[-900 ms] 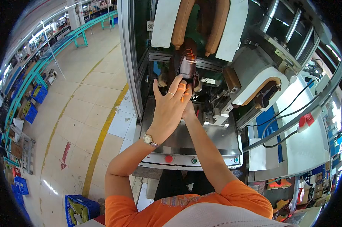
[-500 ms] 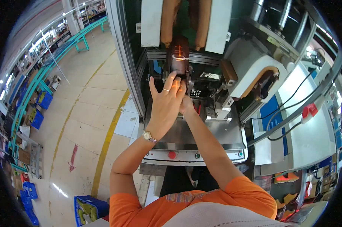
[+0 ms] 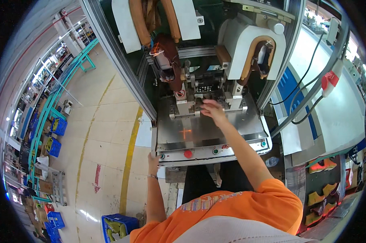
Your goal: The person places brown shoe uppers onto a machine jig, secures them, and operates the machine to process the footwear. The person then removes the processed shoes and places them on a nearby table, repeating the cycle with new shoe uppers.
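While left hand [image 3: 152,159] presses button [image 3: 162,156], boot [image 3: 169,60] beyond

A shiny tan tiled floor [image 3: 106,133] has a long yellow painted line [image 3: 128,162]. Blue plastic crates [image 3: 55,135] sit by teal metal racks [image 3: 49,105].

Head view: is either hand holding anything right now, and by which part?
Nothing is held. The right hand hovers open over the machine's metal plate, fingers spread. The left hand rests at the plate's front-left corner by a green button, no grip on any part.
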Demonstrator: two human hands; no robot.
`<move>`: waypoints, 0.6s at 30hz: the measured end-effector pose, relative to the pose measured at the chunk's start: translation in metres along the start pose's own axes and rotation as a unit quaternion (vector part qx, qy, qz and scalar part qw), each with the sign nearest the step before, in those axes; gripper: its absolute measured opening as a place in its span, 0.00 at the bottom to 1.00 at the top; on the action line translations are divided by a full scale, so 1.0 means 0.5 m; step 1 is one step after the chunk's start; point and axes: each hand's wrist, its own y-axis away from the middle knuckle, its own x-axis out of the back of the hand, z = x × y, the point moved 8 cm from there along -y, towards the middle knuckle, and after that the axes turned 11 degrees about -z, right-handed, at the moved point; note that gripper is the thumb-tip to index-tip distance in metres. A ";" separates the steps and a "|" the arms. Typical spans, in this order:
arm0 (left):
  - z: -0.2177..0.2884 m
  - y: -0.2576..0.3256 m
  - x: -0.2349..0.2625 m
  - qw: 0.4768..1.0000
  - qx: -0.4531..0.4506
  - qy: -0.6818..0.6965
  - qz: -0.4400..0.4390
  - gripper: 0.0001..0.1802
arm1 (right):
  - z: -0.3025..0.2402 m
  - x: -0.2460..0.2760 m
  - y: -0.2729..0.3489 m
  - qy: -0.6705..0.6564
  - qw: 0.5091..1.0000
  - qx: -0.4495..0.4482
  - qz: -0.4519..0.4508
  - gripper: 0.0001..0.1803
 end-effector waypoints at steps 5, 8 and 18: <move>-0.026 -0.014 -0.005 0.997 -0.069 0.015 0.027 0.37 | -0.015 0.231 0.165 0.130 0.980 0.104 0.110 0.12; -0.053 -0.021 0.002 0.997 -0.070 0.010 0.028 0.39 | -0.034 0.360 0.255 0.328 0.910 0.139 0.214 0.11; -0.037 0.002 0.032 0.974 -0.110 -0.042 0.194 0.24 | -0.046 0.437 0.451 0.595 0.668 0.137 0.426 0.13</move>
